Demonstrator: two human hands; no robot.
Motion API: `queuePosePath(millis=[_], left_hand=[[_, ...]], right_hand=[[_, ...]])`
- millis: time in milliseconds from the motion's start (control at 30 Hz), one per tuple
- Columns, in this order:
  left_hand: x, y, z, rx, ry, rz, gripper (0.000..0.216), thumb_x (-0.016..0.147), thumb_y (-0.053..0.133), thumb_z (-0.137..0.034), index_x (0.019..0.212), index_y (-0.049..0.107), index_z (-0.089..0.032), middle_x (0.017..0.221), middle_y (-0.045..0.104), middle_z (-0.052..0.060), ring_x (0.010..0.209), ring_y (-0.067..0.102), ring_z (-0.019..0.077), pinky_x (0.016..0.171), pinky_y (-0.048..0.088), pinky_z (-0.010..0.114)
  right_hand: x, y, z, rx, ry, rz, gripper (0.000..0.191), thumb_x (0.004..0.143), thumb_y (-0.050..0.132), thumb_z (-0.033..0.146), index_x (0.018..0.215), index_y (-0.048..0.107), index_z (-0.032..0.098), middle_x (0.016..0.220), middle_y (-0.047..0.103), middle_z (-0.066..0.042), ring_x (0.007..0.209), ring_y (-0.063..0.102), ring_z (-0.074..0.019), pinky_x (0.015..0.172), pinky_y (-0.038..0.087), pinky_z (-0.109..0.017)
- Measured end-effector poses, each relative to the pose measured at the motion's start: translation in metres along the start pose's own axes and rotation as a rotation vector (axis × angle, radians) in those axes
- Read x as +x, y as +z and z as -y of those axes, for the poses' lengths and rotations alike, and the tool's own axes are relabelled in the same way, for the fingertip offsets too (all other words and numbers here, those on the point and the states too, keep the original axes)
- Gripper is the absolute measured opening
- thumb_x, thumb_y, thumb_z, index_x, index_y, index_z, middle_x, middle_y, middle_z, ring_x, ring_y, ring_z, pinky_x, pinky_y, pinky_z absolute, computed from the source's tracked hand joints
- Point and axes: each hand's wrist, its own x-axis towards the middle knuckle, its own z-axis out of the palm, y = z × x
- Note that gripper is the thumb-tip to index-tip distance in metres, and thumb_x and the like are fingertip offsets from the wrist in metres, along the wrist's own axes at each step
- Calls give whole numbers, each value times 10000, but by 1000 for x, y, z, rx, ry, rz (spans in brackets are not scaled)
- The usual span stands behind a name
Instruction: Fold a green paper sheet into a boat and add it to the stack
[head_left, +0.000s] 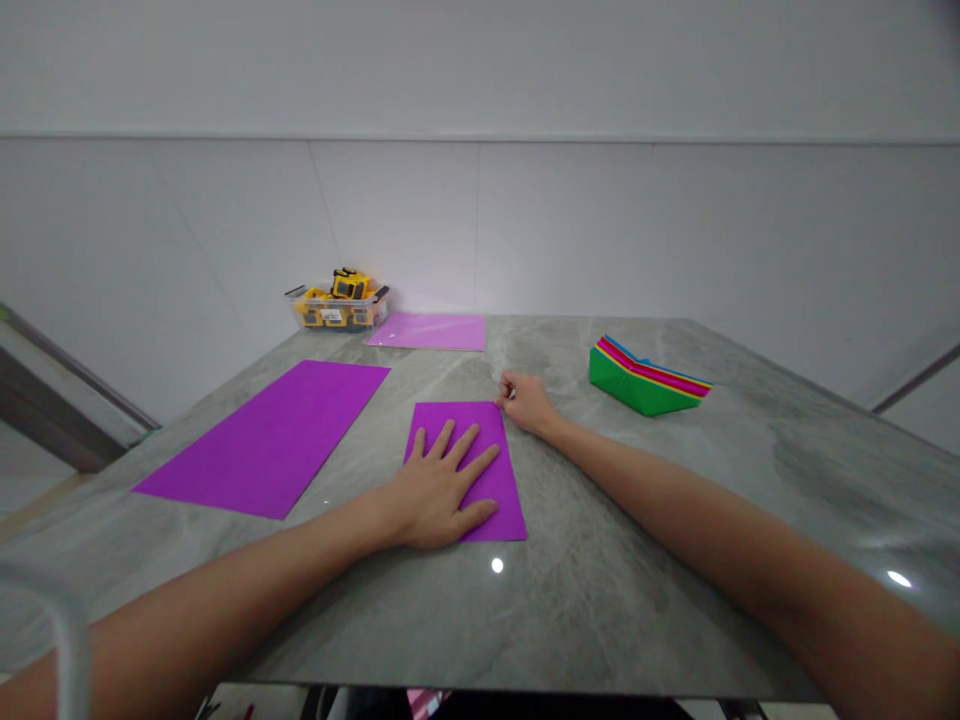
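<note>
A smaller purple sheet of paper [502,500], which may be folded, lies in front of me on the table. My left hand [439,490] rests flat on it with the fingers spread, covering its left and middle part. At the paper's far right corner is my right hand [525,400], its fingers curled and the thumb and fingertips closed at the corner. How much of the corner sits between those fingertips is hard to see. To the left a larger purple sheet [270,440] lies flat, apart from both hands.
The grey marbled table [600,590] reaches to a white wall. Right of my right hand stands a folded paper boat [645,388], green outside with coloured layers. At the back are a clear box [341,312] with yellow toy vehicles and a pale pink-purple flat pack [431,330].
</note>
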Motion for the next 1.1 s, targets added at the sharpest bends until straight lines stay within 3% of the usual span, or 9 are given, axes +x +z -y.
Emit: queuePosePath(millis=[400, 600, 867, 1100], left_hand=[[1, 1, 4, -14, -9, 1, 769, 906, 231, -741, 1559, 139, -346, 1645, 64, 85, 1479, 19, 432, 1107, 41, 717], [1, 3, 5, 7, -1, -5, 767, 908, 226, -741, 1560, 129, -349, 1644, 76, 91, 1478, 28, 435, 1104, 36, 718], [-2, 0, 4, 7, 50, 19, 778, 899, 212, -756, 1560, 113, -356, 1643, 71, 102, 1483, 30, 418, 1108, 53, 716], [-6, 1, 3, 20, 63, 4, 769, 906, 217, -744, 1560, 118, -352, 1642, 93, 95, 1485, 43, 409, 1111, 71, 714]], right_hand=[[-11, -13, 14, 57, -144, 163, 185, 637, 526, 65, 646, 408, 207, 594, 479, 46, 588, 446, -121, 599, 308, -240], [-22, -17, 17, 78, -188, 183, 195, 666, 507, 81, 585, 381, 205, 537, 437, 48, 539, 397, -112, 579, 280, -249], [-59, -31, 22, 106, -223, 203, 223, 713, 537, 109, 587, 378, 202, 523, 395, 61, 509, 356, -99, 557, 275, -232], [-63, -38, 28, 98, -274, 242, 225, 703, 515, 68, 585, 374, 199, 522, 385, 62, 505, 365, -98, 547, 272, -221]])
